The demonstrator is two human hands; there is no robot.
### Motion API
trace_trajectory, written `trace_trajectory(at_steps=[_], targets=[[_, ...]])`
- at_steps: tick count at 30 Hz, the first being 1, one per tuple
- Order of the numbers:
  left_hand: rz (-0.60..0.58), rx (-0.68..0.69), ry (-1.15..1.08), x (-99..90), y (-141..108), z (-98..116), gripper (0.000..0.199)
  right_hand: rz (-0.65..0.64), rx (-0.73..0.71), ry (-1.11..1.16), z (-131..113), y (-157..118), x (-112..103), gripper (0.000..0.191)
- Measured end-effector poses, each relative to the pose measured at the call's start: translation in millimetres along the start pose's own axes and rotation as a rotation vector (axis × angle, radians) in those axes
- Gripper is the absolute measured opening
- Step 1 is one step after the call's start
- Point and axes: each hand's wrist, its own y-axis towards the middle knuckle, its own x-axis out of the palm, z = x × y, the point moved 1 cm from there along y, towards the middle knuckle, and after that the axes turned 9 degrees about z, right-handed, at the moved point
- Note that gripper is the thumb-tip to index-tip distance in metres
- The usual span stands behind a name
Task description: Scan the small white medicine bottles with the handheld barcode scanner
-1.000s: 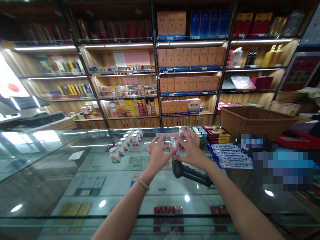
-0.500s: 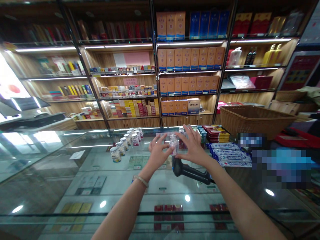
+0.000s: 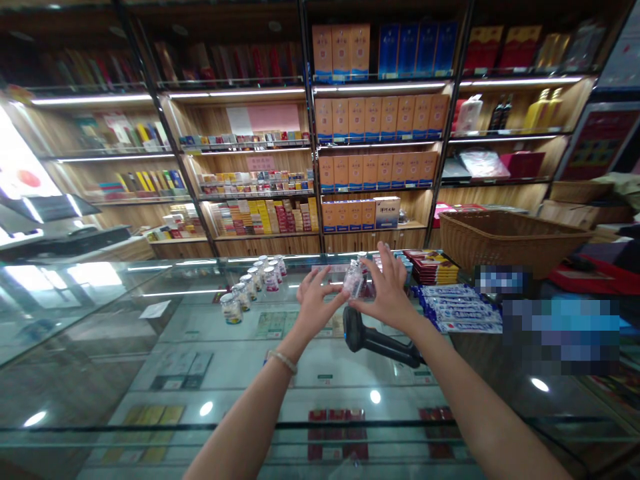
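A small clear jar [image 3: 354, 279] with pale pinkish contents is tilted to the right between my two hands. The thumb and index finger of my left hand [image 3: 319, 295] press its lower left side, with the other fingers spread. From the other side my right hand [image 3: 390, 288] grips it, thumb low and fingers near its top. Just below my right hand, a black barcode scanner [image 3: 380, 340] lies on the glass counter [image 3: 235, 363]. To the left of my hands, small jars [image 3: 231, 310] with white lids and coloured labels stand in two rows.
Blue-and-white packets [image 3: 463, 308] and stacked red-and-yellow packs [image 3: 433, 267] lie to the right. Behind them stands a wicker basket [image 3: 510, 233]. Boxed goods [image 3: 380, 119] fill the back shelves. More boxes [image 3: 337, 433] show beneath the glass.
The clear jar was nearly upright and has been tipped to the right and turned in my fingers. My right hand has shifted slightly; the scanner and the rows of jars have stayed put.
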Motion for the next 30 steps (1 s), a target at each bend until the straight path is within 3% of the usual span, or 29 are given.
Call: trace_trajectory(at_steps=[4,11,17,23,26,30], targets=[[0.07,-0.04,-0.053,-2.8,6.5,-10.5,0.022,0.002,-0.016,0.027,1.3,0.3,0.1,0.076],[0.111,-0.034,-0.019,-8.4,11.4,-17.8,0.024,0.122,-0.036,-0.02,9.2,2.1,1.6,0.034],[0.108,0.05,0.004,-6.6,9.7,-19.0,0.021,0.113,-0.099,-0.157,10.7,0.6,1.0,0.047],[0.082,0.121,0.009,-0.1,9.8,-25.2,0.027,0.149,-0.162,-0.197,11.1,-1.4,1.6,0.03],[0.104,0.14,0.06,-4.5,9.9,-25.0,0.03,0.176,-0.163,-0.211,12.2,-1.2,1.7,0.031],[0.179,0.251,0.18,-14.6,6.7,-19.9,0.063,0.202,-0.156,-0.208,12.4,-0.8,0.9,0.032]])
